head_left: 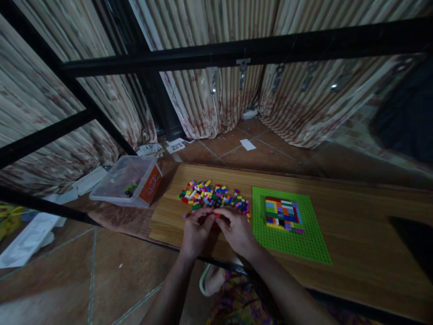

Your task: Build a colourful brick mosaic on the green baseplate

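Both left hand (198, 230) and right hand (238, 230) pinch a small orange piece (217, 215) in nearly closed fingertips, probably to steady it, near loose bricks (203, 194) and a green baseplate (287, 246) seemingly set within easy reach.

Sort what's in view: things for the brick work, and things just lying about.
In use:
- small orange-red piece, at the fingertips of left hand and right hand
- loose bricks
- green baseplate and its brick patch
- clear bin, probably: coloured pieces inside

Lying about, apparently:
- white card on the floor
- papers by the curtain
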{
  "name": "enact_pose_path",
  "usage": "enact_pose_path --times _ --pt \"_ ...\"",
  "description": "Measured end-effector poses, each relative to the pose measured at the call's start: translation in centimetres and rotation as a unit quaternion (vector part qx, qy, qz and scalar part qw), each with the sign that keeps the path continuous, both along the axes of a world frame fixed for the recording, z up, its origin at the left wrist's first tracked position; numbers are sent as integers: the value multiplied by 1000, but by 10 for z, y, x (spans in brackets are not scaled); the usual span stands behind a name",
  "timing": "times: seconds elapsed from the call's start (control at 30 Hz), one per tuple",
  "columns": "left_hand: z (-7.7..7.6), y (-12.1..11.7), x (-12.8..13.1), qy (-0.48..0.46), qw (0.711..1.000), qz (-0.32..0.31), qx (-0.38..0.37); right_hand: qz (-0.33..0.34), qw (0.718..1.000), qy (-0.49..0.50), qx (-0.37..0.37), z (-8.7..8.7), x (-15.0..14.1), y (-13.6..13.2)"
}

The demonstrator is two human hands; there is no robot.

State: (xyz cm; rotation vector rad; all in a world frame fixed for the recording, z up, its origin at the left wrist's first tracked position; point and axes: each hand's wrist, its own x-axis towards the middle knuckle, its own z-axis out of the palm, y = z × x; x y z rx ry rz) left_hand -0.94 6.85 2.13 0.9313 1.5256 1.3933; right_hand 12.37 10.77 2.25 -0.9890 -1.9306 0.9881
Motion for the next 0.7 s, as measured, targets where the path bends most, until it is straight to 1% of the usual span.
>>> enact_pose_path --times 0.07,0.1,0.17,0.2,0.27,0.3,0.33,0.37,0.47,0.6,0.7 --pt "-1 -1 -2 14 1000 -1 -6 -21 1000 -9 4 -5 3 0" --pt "-1 -1 -6 36 999 6 -7 -29 999 -20 10 -8 6 2" --pt "-1 3 -21 115 992 41 -6 -35 998 -49 36 -15 11 5" --pt "-1 5 -31 179 982 61 -8 -37 996 -64 50 -18 13 7" --pt "1 13 -52 317 944 87 -22 -43 992 -88 75 -24 16 10" --pt "3 17 -62 380 921 83 -34 -44 991 -97 83 -26 17 11" --pt "4 22 -70 413 907 75 -42 -45 990 -103 89 -28 18 12" --pt "5 26 -77 436 896 63 -48 -45 989 -108 93 -29 18 11" --pt "7 37 -85 467 882 26 -53 -53 987 -113 97 -30 19 10" --pt "7 44 -81 510 858 -7 -63 -67 987 -108 103 -29 21 8" --pt "6 45 -76 556 826 -26 -89 -69 987 -102 105 -28 24 7"
